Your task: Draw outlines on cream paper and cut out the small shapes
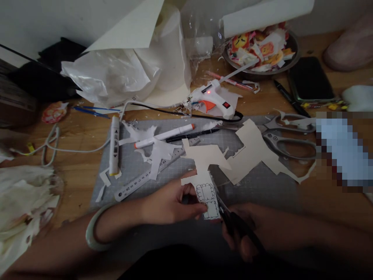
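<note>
My left hand point(177, 204) pinches a piece of white paper point(205, 190) between thumb and fingers. Two scalloped frame shapes are drawn on this paper in black line. Black-handled scissors point(233, 221) are gripped in my right hand point(247, 229), and their blades lie along the paper's right edge. Just beyond the held piece lie cream paper offcuts point(208, 155) and a larger cut sheet point(247, 151). A bangle circles my left wrist. The fingers of my right hand are partly hidden in shadow and behind the handles.
On the grey cutting mat point(116, 210) lie a ruler point(131, 190), markers point(115, 146) and paper scraps. A white glue gun point(215, 97) with a lit red light stands behind. Large metal-handled scissors point(287, 138) rest at right. Farther back are a bowl point(262, 72) of paper pieces and a phone point(310, 79).
</note>
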The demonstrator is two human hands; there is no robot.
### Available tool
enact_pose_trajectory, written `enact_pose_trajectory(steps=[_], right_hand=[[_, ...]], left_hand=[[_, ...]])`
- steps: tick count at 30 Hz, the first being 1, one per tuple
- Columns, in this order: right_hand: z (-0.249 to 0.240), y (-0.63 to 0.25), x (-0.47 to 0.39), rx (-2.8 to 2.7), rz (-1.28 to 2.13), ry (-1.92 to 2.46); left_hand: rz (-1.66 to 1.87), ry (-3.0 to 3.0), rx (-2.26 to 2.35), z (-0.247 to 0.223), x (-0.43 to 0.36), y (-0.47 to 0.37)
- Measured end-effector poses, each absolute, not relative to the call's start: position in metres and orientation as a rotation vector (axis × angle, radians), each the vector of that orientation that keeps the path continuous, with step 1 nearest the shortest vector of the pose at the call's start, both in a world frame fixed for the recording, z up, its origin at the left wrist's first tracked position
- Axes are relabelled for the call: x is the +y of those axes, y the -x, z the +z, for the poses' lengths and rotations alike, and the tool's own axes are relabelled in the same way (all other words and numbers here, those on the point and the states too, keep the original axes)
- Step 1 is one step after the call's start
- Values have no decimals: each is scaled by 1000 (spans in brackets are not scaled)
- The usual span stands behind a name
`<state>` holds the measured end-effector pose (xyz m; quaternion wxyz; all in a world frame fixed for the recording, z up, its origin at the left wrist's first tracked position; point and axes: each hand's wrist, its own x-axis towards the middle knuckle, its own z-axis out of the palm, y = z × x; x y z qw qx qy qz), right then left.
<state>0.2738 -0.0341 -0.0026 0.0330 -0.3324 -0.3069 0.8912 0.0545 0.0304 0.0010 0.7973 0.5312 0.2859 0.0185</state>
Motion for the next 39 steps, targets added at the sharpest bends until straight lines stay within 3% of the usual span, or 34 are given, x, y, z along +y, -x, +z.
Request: enact_pose_trajectory(steps=[9, 18, 39], right_hand=[[-6, -275, -36, -732, 2747, 1027], [-8, -276, -32, -627, 2697, 987], [-3, -283, -25, -792, 2703, 900]], left_hand=[[57, -1193, 625, 0, 29, -53], [376, -890, 669, -9, 28, -48], [626, -769, 790, -12, 30, -50]])
